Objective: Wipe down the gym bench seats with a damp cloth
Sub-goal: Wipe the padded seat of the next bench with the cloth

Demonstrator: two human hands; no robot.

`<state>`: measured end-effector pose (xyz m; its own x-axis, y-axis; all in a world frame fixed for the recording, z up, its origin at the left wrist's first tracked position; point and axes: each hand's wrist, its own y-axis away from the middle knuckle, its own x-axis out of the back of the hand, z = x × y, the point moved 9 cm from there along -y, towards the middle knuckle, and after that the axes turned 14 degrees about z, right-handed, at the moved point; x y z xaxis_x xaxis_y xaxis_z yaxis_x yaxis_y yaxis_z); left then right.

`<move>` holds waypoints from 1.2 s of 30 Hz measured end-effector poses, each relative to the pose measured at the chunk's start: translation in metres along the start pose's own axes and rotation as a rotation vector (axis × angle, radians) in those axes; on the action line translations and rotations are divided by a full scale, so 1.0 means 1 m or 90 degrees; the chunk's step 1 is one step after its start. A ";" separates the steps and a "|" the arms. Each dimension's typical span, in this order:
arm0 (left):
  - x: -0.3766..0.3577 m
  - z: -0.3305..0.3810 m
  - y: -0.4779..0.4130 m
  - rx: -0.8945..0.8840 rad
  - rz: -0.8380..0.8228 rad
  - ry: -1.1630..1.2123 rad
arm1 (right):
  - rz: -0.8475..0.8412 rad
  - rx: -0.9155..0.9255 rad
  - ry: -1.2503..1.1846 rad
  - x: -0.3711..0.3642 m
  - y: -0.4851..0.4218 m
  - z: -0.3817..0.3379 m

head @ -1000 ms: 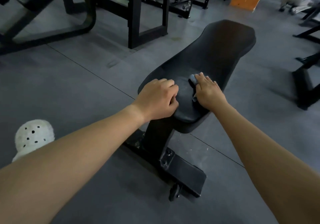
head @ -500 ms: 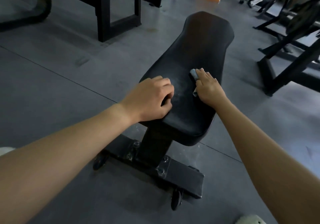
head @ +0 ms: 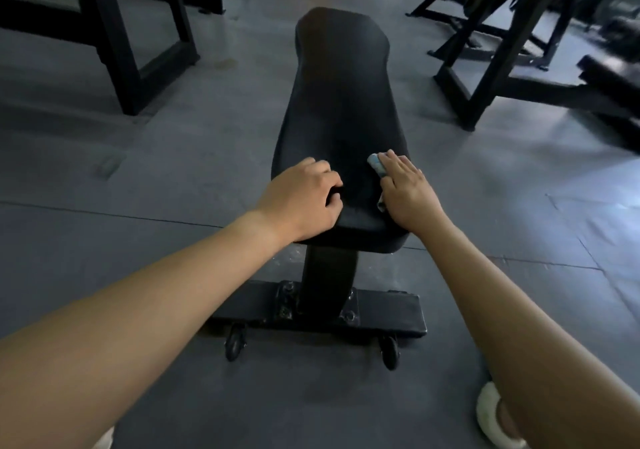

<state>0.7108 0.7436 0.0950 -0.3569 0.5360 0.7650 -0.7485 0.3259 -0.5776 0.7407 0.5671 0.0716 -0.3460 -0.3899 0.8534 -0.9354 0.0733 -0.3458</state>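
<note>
**Surface** [head: 341,102]: black padded gym bench, seen lengthwise, carried on a wheeled base [head: 381,317].
**Cloth** [head: 375,164]: pale blue-grey and bunched. It is laid on the near right part of the surface and pressed down by the right grip [head: 405,188], fingers kept straight and flat.
**Left grip** [head: 303,199]: fingers curled, nothing held, rested on the near left edge.
**Floor** [head: 173,188]: grey.

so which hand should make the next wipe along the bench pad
Right. The right hand lies flat on the cloth at the near right of the bench pad, bare pad ahead of it. The left hand rests curled on the near left edge, without a cloth.
</note>
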 end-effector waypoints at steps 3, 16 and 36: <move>-0.001 0.000 0.002 -0.036 -0.061 0.003 | 0.061 -0.057 -0.041 0.010 0.028 -0.005; -0.004 -0.007 0.016 -0.135 -0.196 -0.016 | 0.356 -0.144 0.003 -0.018 0.141 -0.094; -0.004 -0.007 0.019 -0.079 -0.245 0.005 | 0.437 -0.268 -0.062 -0.015 0.149 -0.066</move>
<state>0.7016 0.7530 0.0789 -0.0593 0.3630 0.9299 -0.7529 0.5954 -0.2804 0.6018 0.6449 0.0328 -0.8629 -0.2095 0.4600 -0.4726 0.6571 -0.5872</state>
